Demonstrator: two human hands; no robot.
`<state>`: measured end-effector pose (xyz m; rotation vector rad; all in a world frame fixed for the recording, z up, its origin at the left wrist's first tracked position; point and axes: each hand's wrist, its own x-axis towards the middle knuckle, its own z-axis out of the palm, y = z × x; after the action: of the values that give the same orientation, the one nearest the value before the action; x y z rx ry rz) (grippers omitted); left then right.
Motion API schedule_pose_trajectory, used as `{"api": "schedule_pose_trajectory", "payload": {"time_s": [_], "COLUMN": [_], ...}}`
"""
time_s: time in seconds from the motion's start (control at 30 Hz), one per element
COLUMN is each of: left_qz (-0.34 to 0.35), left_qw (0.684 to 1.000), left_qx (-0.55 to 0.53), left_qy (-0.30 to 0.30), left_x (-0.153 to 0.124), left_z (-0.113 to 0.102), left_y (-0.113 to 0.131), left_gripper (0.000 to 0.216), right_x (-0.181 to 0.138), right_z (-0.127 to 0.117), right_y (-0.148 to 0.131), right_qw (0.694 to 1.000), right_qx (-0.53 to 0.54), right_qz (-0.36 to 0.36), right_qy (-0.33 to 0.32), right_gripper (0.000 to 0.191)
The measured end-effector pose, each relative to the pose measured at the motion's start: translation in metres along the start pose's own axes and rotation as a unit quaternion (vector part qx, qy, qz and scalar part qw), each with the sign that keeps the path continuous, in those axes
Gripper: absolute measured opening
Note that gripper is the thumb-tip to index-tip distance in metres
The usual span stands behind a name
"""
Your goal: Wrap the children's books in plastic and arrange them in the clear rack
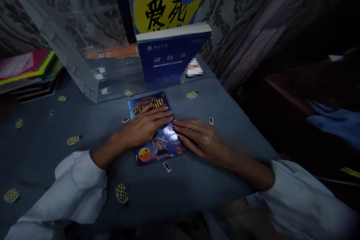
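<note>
A small blue-purple paperback book (pixel 168 137) with a glossy illustrated cover lies flat and closed on the tablecloth, slightly turned. Across its upper half rests my left hand (pixel 144 125), palm down, fingers stretched out toward the right edge and covering part of the title. My right hand (pixel 201 135) is at the book's right edge, its straight fingers side by side and the fingertips touching that edge. Its thumb is hardly visible. Both wrists come out of light, rolled-up sleeves.
Behind the paperback stands a thick blue book (pixel 163 73), with a taller yellow-and-blue book (pixel 140 11) behind it. A clear acrylic stand (pixel 92 90) is to their left. Colourful books (pixel 26 65) are stacked at far left. The patterned grey-blue tablecloth (pixel 92 120) ends at the right; blue fabric (pixel 334 122) lies beyond.
</note>
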<state>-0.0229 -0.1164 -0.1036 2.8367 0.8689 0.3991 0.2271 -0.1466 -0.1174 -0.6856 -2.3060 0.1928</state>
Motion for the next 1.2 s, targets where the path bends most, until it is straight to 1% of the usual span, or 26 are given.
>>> {"api": "schedule_pose_trajectory", "payload": {"time_s": [0.1, 0.27, 0.4, 0.5, 0.67, 0.8, 0.93, 1.1, 1.2], "left_qz": [-0.001, 0.017, 0.046, 0.045, 0.061, 0.084, 0.079, 0.078, 0.081], "left_qw": [1.0, 1.0, 0.999, 0.998, 0.998, 0.996, 0.996, 0.995, 0.994], "left_qx": [0.0, -0.008, -0.015, -0.007, 0.007, -0.003, -0.011, -0.05, -0.046], "left_qy": [-0.002, 0.008, -0.022, -0.038, -0.027, -0.023, -0.035, -0.044, -0.058], "left_x": [-0.001, -0.002, -0.002, -0.002, -0.003, -0.002, -0.002, -0.005, -0.005], "left_z": [0.002, 0.0, -0.004, -0.007, -0.007, -0.007, -0.007, -0.011, -0.014], "left_y": [0.001, 0.006, 0.011, 0.014, 0.019, 0.024, 0.026, 0.04, 0.049], "left_gripper": [0.051, 0.048, 0.05, 0.052, 0.049, 0.044, 0.042, 0.044, 0.042], "right_x": [-0.003, -0.006, -0.011, -0.014, -0.015, -0.021, -0.026, -0.032, -0.036], "right_z": [-0.001, -0.006, -0.01, -0.01, -0.013, -0.017, -0.018, -0.02, -0.022], "right_y": [-0.002, -0.006, -0.013, -0.016, -0.023, -0.03, -0.034, -0.039, -0.043], "right_qw": [1.0, 0.999, 0.999, 0.999, 0.999, 0.999, 0.998, 0.999, 0.999], "right_qx": [0.001, 0.024, 0.039, 0.04, 0.043, 0.049, 0.052, 0.046, 0.041], "right_qz": [0.008, 0.013, 0.005, 0.008, -0.004, -0.004, 0.005, -0.002, -0.004], "right_qy": [-0.018, -0.023, -0.019, -0.023, -0.006, -0.019, -0.022, -0.026, -0.036], "right_gripper": [0.028, 0.028, 0.029, 0.027, 0.023, 0.025, 0.026, 0.024, 0.023]}}
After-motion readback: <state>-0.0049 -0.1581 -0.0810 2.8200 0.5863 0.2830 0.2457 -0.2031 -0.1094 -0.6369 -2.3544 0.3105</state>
